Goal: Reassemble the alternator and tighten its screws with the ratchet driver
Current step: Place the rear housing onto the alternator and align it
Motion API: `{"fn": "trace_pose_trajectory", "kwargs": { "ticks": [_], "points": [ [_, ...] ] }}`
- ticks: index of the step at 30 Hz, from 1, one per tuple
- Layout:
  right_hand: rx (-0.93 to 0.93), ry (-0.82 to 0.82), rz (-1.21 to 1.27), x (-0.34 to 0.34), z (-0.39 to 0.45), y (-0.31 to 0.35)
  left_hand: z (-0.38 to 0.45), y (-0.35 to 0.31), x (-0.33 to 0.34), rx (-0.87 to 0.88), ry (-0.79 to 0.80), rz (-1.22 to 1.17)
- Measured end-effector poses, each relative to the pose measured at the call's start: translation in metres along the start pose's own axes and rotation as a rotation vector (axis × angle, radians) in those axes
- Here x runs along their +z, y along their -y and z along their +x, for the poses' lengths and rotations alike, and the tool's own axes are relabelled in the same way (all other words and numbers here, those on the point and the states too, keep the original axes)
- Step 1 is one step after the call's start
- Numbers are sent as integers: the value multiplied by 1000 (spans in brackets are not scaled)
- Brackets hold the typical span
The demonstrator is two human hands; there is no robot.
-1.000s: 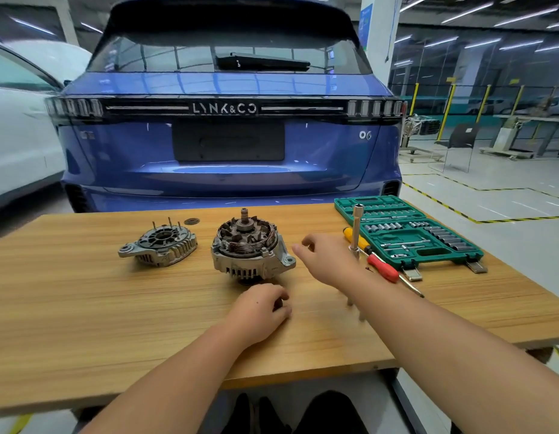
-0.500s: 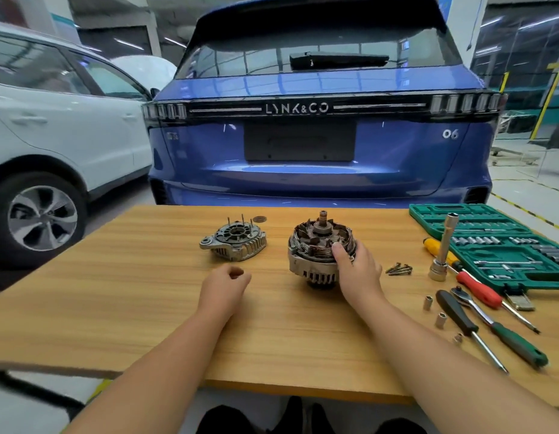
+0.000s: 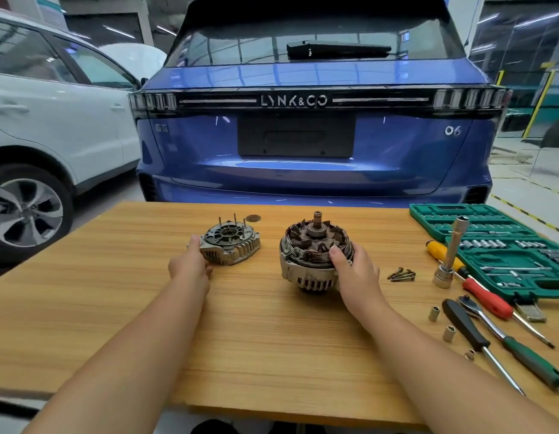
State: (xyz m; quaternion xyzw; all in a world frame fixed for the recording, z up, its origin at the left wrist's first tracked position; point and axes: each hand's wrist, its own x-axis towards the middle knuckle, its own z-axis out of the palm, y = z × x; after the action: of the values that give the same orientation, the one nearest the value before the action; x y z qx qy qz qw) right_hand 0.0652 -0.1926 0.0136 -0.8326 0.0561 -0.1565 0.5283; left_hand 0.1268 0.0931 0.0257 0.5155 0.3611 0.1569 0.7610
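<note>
I see my right hand (image 3: 354,274) holding the alternator body (image 3: 314,256) on the wooden table (image 3: 271,339), thumb on its copper coils. Left of the alternator body, my left hand (image 3: 190,264) grips the edge of the end cover (image 3: 231,245). Right of the body lie loose screws (image 3: 401,274), then the ratchet driver (image 3: 478,311) and an open green socket case (image 3: 503,245). Behind it is a blue car (image 3: 312,126).

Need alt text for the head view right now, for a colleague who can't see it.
On a wooden table, the person's right hand grips the open alternator body while the left hand holds the separate end cover. Loose screws, screwdrivers and a green socket case lie to the right.
</note>
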Motion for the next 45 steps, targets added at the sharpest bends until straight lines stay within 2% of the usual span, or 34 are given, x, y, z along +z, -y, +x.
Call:
{"fn": "trace_pose_trajectory", "kwargs": {
  "ticks": [5,11,18,23,28,32,35,41,45],
  "points": [
    [18,11,35,0,-1,0,11,-11,6,-91,32,-48],
    [20,23,11,1,-2,2,8,-7,19,-98,26,-41],
    [85,166,-78,-14,2,-2,-20,-7,14,-70,57,-158],
    [177,210,75,-24,-1,11,-58,-35,12,-45,238,-303],
    [269,115,166,-35,-3,39,-105,-65,15,-1,380,-340],
    [195,19,251,-52,3,65,-134,-73,17,-1,475,-276],
    [190,48,296,-66,13,81,-148,-65,19,-49,515,-230],
    [427,196,7,-71,5,57,-157,-55,24,-83,508,-206],
    [478,272,-22,-59,-10,33,-155,-59,23,-63,489,-204]
  ]
}}
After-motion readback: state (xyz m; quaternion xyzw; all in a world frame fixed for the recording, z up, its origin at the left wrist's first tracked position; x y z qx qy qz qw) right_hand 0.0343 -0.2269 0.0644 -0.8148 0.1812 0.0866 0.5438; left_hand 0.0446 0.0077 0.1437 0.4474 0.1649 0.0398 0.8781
